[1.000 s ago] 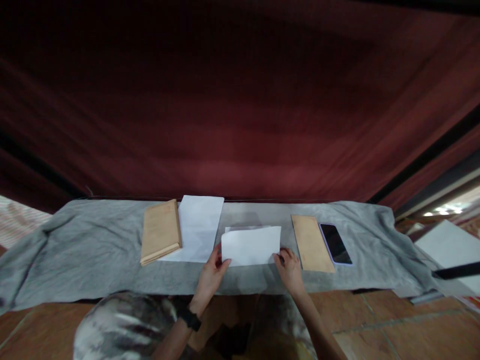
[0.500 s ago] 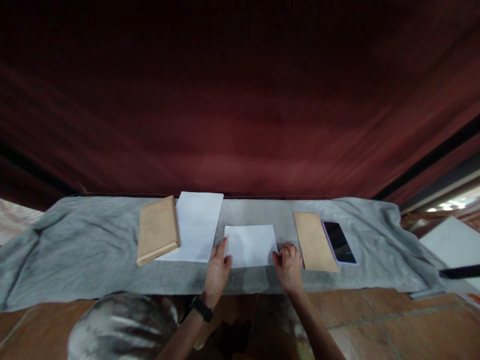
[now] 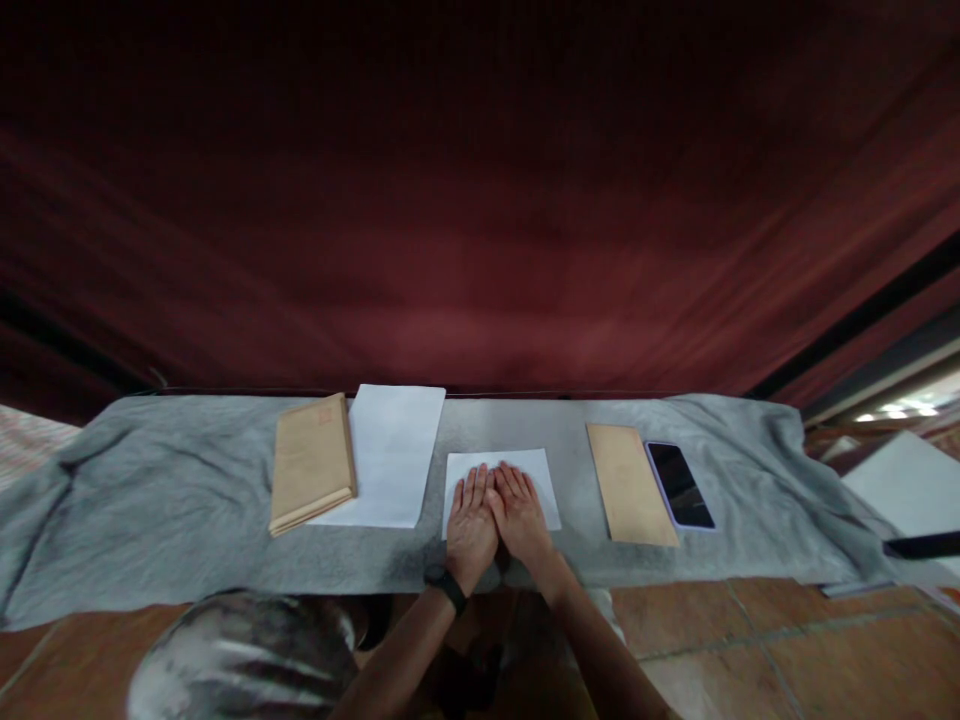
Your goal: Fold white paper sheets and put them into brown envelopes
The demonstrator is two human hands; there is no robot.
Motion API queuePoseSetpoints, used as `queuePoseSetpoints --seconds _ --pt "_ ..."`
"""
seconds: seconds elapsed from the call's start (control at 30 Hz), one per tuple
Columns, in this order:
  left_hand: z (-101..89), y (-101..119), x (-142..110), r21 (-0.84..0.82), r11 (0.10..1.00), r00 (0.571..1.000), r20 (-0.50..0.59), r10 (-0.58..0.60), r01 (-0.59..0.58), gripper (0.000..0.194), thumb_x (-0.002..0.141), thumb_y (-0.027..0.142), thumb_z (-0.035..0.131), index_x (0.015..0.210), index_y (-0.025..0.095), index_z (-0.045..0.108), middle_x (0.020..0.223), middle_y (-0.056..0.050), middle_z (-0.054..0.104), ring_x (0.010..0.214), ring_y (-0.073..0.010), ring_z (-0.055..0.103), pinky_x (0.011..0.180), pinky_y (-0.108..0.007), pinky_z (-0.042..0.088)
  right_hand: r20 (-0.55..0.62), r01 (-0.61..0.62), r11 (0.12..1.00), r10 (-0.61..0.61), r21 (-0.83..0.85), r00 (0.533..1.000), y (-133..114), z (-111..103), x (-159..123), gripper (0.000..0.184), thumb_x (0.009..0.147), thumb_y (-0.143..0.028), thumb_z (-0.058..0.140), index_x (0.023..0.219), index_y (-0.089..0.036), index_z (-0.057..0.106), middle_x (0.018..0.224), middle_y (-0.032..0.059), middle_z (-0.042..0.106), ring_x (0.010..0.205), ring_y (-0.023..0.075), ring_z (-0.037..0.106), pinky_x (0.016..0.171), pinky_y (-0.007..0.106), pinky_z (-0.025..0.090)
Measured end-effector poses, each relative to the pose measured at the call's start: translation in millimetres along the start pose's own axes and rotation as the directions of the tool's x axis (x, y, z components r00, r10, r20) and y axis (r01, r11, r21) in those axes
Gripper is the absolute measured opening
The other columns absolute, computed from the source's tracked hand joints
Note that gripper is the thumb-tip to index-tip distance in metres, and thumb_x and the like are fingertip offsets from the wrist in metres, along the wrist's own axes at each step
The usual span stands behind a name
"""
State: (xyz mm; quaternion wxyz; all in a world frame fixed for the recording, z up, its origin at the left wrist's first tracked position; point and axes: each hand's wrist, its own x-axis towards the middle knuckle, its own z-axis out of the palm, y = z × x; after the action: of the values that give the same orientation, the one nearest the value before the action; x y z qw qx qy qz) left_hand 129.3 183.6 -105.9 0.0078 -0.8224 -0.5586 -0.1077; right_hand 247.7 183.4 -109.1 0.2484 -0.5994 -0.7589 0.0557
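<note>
A white sheet of paper (image 3: 540,470), looking folded to a smaller size, lies in front of me on the grey cloth. My left hand (image 3: 471,520) lies flat on its left and middle part, fingers stretched away from me. Beside it my right hand (image 3: 519,508) also rests flat on the paper, fingers out, the two hands touching. Neither hand grips anything. Part of the paper is hidden under them. To the right is a brown envelope (image 3: 631,485); on the left a stack of brown envelopes (image 3: 313,460) overlaps larger white sheets (image 3: 397,450).
A phone (image 3: 679,485) in a purple case lies right of the single envelope. Grey cloth (image 3: 180,480) covers the long narrow surface, backed by a dark red curtain (image 3: 480,300). A white board-like object (image 3: 907,480) stands at far right, and tiled floor (image 3: 705,620) shows below.
Both hands have moved inward from the paper's left and right edges onto its middle. Their fingers have straightened and now lie flat, side by side.
</note>
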Motion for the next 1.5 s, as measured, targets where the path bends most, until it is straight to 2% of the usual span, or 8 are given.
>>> queuePoseSetpoints --seconds 0.17,0.4,0.67,0.93,1.13,1.3,1.4,1.5 --pt "4.5 -10.4 -0.8 -0.043 0.996 0.991 -0.099 -0.087 0.083 0.060 0.098 0.023 0.035 0.156 0.012 0.029 0.160 -0.015 0.036 0.150 -0.0259 0.029 0.121 -0.051 0.029 0.018 -0.015 0.990 0.018 -0.140 1.000 14.7 -2.3 -2.7 0.049 0.105 -0.032 0.035 0.152 -0.017 0.042 0.158 0.0103 0.039 0.147 0.0267 0.035 0.121 0.051 0.028" --pt "-0.6 -16.2 -0.8 -0.080 0.973 0.955 -0.188 -0.229 0.218 0.061 0.099 0.030 0.039 0.153 0.003 0.032 0.157 -0.025 0.037 0.149 -0.0330 0.031 0.119 -0.054 0.031 -0.107 -0.108 0.973 0.088 -0.202 0.990 45.7 -7.2 -11.5 0.055 0.106 -0.035 0.033 0.156 -0.012 0.031 0.159 0.0184 0.036 0.146 0.0313 0.035 0.117 0.054 0.030" --pt "5.0 16.8 26.0 -0.089 0.995 0.994 -0.097 -0.050 0.041 0.056 0.099 0.026 0.036 0.152 0.008 0.037 0.157 -0.017 0.040 0.150 -0.0280 0.029 0.122 -0.052 0.028 -0.109 -0.120 0.970 0.099 -0.211 0.989 48.5 -8.8 -11.9 0.057 0.106 -0.036 0.032 0.156 -0.008 0.031 0.157 0.0208 0.038 0.146 0.0323 0.036 0.117 0.054 0.029" --pt "3.6 -27.6 25.9 -0.045 0.995 0.992 -0.094 -0.089 0.085 0.057 0.101 0.035 0.036 0.151 0.008 0.041 0.159 -0.018 0.036 0.151 -0.0300 0.028 0.122 -0.051 0.024 -0.143 -0.146 0.968 0.118 -0.206 0.983 51.8 -5.5 -12.5 0.058 0.106 -0.037 0.033 0.157 -0.010 0.029 0.157 0.0200 0.039 0.145 0.0314 0.038 0.118 0.055 0.030" --pt "0.6 -27.1 24.3 0.007 0.995 0.992 -0.078 -0.097 0.098 0.059 0.101 0.036 0.036 0.151 0.005 0.039 0.160 -0.021 0.034 0.150 -0.0321 0.030 0.122 -0.051 0.026 -0.180 -0.223 0.956 0.189 -0.192 0.965 24.7 0.1 5.3 0.053 0.106 -0.031 0.032 0.151 -0.004 0.040 0.153 0.0218 0.044 0.145 0.0307 0.038 0.118 0.053 0.030" --pt "4.5 -32.1 22.6 0.048 0.997 0.997 -0.055 -0.062 0.065 0.055 0.098 0.018 0.034 0.152 0.009 0.040 0.161 -0.017 0.034 0.151 -0.0299 0.028 0.122 -0.050 0.027 -0.024 -0.086 0.992 0.084 -0.090 0.996 -14.8 15.2 29.9 0.049 0.106 -0.032 0.032 0.148 -0.012 0.047 0.154 0.0118 0.046 0.145 0.0237 0.039 0.121 0.044 0.029" --pt "5.8 -34.3 21.7 0.051 0.997 0.997 -0.061 -0.055 0.058 0.056 0.096 0.014 0.034 0.152 0.010 0.040 0.161 -0.017 0.033 0.151 -0.0305 0.026 0.121 -0.050 0.027 -0.015 -0.064 0.995 0.063 -0.076 0.998 -16.2 21.8 32.0 0.049 0.106 -0.035 0.035 0.148 -0.014 0.048 0.154 0.0098 0.047 0.144 0.0229 0.040 0.121 0.043 0.027" --pt "5.4 -32.2 22.5 0.021 0.997 0.993 -0.096 -0.066 0.068 0.056 0.098 0.022 0.038 0.153 0.011 0.039 0.161 -0.019 0.032 0.151 -0.0328 0.025 0.121 -0.053 0.028 -0.047 -0.067 0.992 0.062 -0.109 0.997 1.3 20.6 26.4 0.051 0.106 -0.037 0.037 0.149 -0.013 0.045 0.155 0.0113 0.045 0.145 0.0237 0.039 0.121 0.043 0.027"
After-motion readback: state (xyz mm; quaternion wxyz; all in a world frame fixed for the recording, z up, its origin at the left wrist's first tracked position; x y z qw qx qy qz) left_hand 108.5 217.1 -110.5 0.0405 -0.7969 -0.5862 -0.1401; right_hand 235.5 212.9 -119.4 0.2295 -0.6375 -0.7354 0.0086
